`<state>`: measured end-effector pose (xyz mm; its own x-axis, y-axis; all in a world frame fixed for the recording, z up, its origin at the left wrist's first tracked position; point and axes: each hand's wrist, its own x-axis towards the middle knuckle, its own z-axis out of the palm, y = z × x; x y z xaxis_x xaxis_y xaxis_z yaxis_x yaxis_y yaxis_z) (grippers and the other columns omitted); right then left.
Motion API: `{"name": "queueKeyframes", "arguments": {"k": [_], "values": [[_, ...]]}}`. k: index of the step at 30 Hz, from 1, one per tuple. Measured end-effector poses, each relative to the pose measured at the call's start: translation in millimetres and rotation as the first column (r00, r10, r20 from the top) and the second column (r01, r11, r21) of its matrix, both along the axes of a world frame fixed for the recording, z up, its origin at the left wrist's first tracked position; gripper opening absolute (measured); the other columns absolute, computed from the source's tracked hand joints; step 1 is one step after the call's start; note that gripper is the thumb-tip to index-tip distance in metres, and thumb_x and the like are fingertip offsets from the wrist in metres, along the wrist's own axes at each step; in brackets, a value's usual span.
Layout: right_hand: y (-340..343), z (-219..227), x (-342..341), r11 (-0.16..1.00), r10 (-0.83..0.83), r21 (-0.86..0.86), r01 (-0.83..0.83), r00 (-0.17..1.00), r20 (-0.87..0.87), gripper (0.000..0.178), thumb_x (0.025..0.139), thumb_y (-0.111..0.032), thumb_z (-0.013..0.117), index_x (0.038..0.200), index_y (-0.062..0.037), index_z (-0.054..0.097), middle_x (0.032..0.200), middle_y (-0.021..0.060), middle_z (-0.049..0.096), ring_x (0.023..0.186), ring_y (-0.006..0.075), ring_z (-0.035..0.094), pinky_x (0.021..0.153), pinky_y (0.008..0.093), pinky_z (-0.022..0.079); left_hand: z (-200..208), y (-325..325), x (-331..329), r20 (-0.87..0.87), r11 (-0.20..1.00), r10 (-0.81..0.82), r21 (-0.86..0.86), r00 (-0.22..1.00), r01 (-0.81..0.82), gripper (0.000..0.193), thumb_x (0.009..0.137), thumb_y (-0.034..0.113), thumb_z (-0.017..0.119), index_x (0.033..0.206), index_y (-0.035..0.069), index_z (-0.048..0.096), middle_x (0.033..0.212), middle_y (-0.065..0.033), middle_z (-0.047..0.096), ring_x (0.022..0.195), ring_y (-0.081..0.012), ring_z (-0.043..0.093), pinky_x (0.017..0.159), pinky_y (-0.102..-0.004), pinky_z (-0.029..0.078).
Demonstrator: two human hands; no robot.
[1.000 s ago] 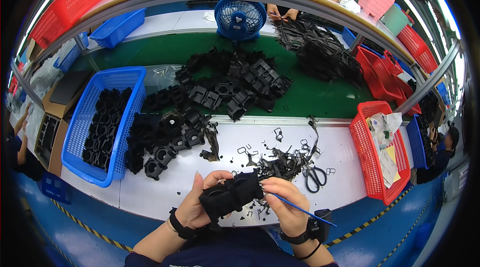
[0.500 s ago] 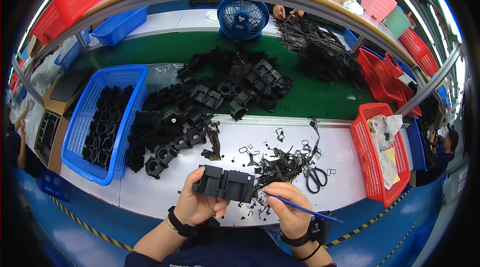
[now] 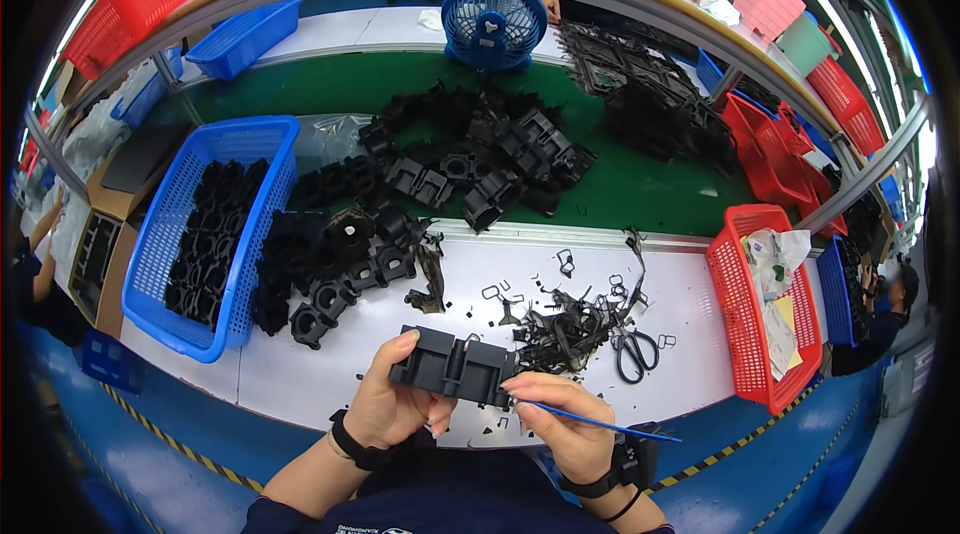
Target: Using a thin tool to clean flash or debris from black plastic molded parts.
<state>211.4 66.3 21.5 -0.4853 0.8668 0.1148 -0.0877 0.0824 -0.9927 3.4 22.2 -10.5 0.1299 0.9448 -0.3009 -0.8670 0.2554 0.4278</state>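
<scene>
Close to me over the white table edge, a black molded plastic part (image 3: 452, 366) with hollow bays is held by its left end. My left hand (image 3: 385, 399) is closed around that end, thumb on top and fingers beneath. In my right hand (image 3: 570, 426) a thin blue stick-like tool (image 3: 625, 428) is pinched, its shaft pointing right. The tool's working tip, at the part's right end, is too small to make out. Beyond the part lies a pile of black plastic scraps (image 3: 565, 334), with black-handled scissors (image 3: 636, 354) on its right.
A blue basket (image 3: 215, 346) of black parts stands left; a heap of similar parts (image 3: 450, 174) spreads onto the green surface. Right is a red basket (image 3: 738, 309) with papers. A blue fan (image 3: 488, 29) stands behind, beneath a shelf. A co-worker's hand (image 3: 550, 8) shows at the back.
My right hand has moved slightly left, bringing its fingertips against the part's right end. The part is tilted a little more, its right end lower. The view has shifted slightly.
</scene>
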Motion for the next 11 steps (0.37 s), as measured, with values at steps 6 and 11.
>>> {"name": "queueKeyframes", "arguments": {"k": [6,11], "values": [[1.4,3.0,-0.8,0.989,-0.023,0.149,0.008,0.995,0.101,0.017,0.081,0.002,0.068,0.098,0.001,0.068,0.1,0.0141,0.068,0.09,0.0211,0.066,0.074,0.0289,0.051,1.2,-0.1,0.4,-0.08,1.0,-0.009,0.021,0.997,0.011,0.055,0.091,0.046,0.044,0.104,-0.005,0.06,0.078,-0.0159,0.065,0.051,-0.0231,0.057,0.044,-0.0356,0.05],[-0.3,1.3,-2.6,0.892,-0.151,0.449,0.053,0.971,0.184,0.017,0.08,0.003,0.069,0.097,-0.0012,0.069,0.096,0.013,0.069,0.084,0.0229,0.066,0.069,0.029,0.05,4.5,-1.4,1.4,-0.12,1.0,0.0,0.016,0.993,0.002,0.055,0.091,0.046,0.044,0.105,-0.005,0.061,0.078,-0.0161,0.065,0.051,-0.0235,0.058,0.044,-0.0355,0.05]]}}
